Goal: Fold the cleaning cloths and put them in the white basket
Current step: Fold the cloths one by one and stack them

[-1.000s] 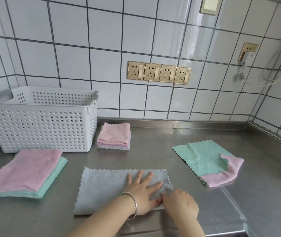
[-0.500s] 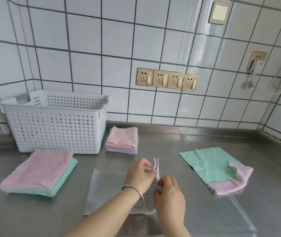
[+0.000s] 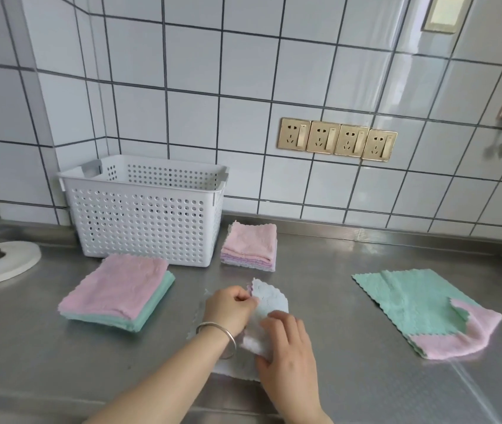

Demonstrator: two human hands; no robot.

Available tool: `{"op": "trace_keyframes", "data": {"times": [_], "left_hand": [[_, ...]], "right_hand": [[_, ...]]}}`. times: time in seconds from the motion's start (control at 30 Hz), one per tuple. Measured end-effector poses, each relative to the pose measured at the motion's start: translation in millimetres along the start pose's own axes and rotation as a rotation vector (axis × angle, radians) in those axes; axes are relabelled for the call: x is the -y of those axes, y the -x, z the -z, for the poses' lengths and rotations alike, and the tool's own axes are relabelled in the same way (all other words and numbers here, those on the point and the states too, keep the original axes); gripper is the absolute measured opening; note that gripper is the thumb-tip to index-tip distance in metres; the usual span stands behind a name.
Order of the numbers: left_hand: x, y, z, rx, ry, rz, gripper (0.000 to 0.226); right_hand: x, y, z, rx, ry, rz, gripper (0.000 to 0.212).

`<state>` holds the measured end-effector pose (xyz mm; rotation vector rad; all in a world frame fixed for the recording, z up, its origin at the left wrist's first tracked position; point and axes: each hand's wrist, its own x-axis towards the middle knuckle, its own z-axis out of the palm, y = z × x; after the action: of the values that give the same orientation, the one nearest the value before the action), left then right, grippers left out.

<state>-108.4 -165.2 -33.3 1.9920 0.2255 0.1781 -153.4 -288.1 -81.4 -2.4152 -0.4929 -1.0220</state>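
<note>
Folding a pale blue cloth beside the waiting basket

The perforated white plastic basket point(image 3: 145, 209) stands at the back left, seemingly empty, with stacked pink and mint cloths point(image 3: 118, 292) before it, handy for loading. At centre, the left hand point(image 3: 231, 307) and right hand point(image 3: 286, 347) both pinch the pale blue microfibre cloth point(image 3: 269, 301), lifting its edge to fold over; unfolded mint and pink cloths point(image 3: 421, 307) wait on the right.

The basket point(image 3: 148, 215) stands behind a cloth pile point(image 3: 115, 289); a folded stack point(image 3: 249, 247) lies just right.
</note>
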Motion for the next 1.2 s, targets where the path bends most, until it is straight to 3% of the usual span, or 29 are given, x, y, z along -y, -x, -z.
{"op": "trace_keyframes", "data": {"times": [0.1,0.2,0.4,0.47,0.6,0.83,0.97,1.2], "left_hand": [[5.1,-4.4,21.1,-0.028,-0.090,-0.055,0.029],[10.5,-8.7,38.4,-0.043,-0.191,-0.086,0.031],[32.5,-9.5,56.9,-0.072,-0.305,-0.042,0.023],[40.0,-10.0,57.2,-0.082,-0.296,-0.007,0.016],[51.2,-11.3,56.7,-0.094,-0.242,0.038,0.011],[58.0,-16.1,64.0,-0.142,-0.175,0.064,0.025],[61.0,-10.5,64.5,-0.121,-0.265,0.027,0.040],[70.2,11.1,61.8,-0.117,-0.486,-0.051,0.038]], "right_hand": [[-7.2,11.1,-4.6,0.200,0.041,-0.055,0.079],[-7.7,16.0,-9.3,0.318,0.043,-0.070,0.088],[3.5,16.4,-18.4,0.355,0.087,-0.049,0.058],[4.3,16.6,-19.9,0.367,0.091,-0.050,0.057],[6.2,15.7,-19.8,0.404,0.087,-0.078,0.075],[2.9,17.9,-20.7,0.457,-0.028,-0.034,0.064],[6.7,15.8,-17.4,0.463,-0.047,0.006,0.057],[11.4,12.7,-16.3,0.515,-0.042,0.005,0.055]]}}
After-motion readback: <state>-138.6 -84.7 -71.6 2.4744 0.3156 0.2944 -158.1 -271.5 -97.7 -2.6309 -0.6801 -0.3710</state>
